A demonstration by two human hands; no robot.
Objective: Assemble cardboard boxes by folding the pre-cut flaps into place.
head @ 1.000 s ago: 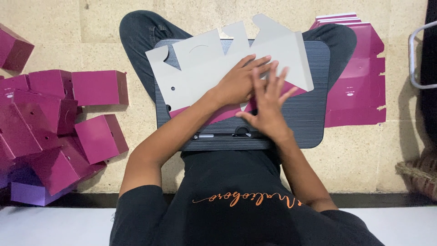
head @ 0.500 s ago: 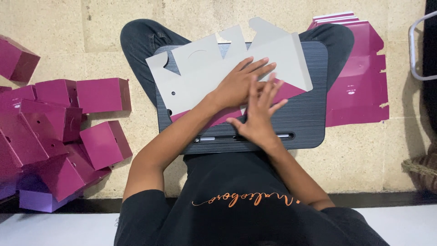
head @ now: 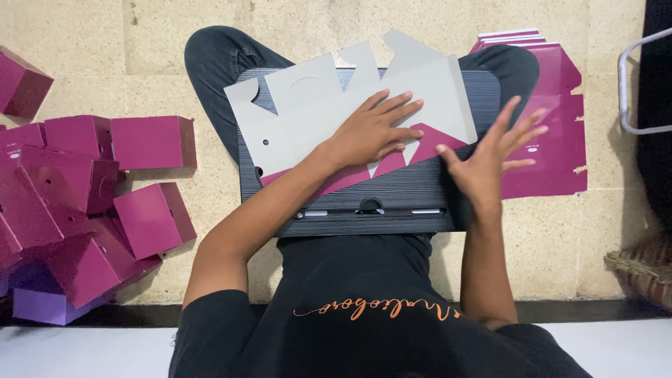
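One hand holds the flat box card down, the other is up and away.

The left hand [head: 374, 129] lies flat and open on the grey card [head: 329, 115], which sits on the black lap board [head: 413, 192]. The right hand [head: 490, 157] is open with fingers spread and holds nothing. With only one hand pressing, the card could slide off the board or bend in the wrong spot. The folded purple boxes [head: 91, 189] sit on the floor.

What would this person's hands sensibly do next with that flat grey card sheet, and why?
Probably the right hand comes back down onto the flat grey card sheet to fold a flap: the left hand pins it flat on the black lap board, while the right hovers open beside it.
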